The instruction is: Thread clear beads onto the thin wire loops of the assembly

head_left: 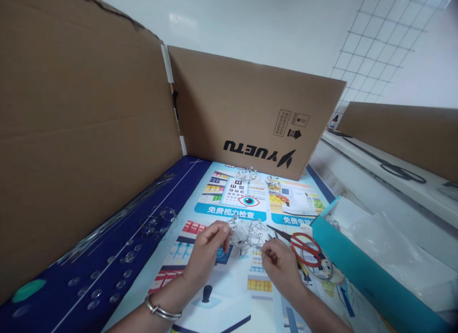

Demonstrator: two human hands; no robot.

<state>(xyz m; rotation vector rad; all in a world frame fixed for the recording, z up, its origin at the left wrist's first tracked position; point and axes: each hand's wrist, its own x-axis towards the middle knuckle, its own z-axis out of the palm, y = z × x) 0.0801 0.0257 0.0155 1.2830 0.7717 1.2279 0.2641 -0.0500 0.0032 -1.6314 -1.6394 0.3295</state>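
Note:
Between my two hands is a tangled silvery wire piece (255, 233) with small clear beads, just above the printed sheet. My left hand (211, 242) has its fingers pinched together at the piece's left side. At its lower right, my right hand (281, 261) is closed, with thumb and fingers together; whatever it grips is too small to make out. Red-handled scissors (307, 249) lie right beside my right hand, blades pointing to the upper left. A wire coil (324, 268) is partly under their handles.
Cardboard panels (250, 109) stand behind and left. Wire pieces (246, 174) lie near the back panel, another (161, 222) at left. Loose clear discs (96, 293) and long thin wires (118, 223) are on the blue mat. A teal box (372, 261) holding clear plastic is at right.

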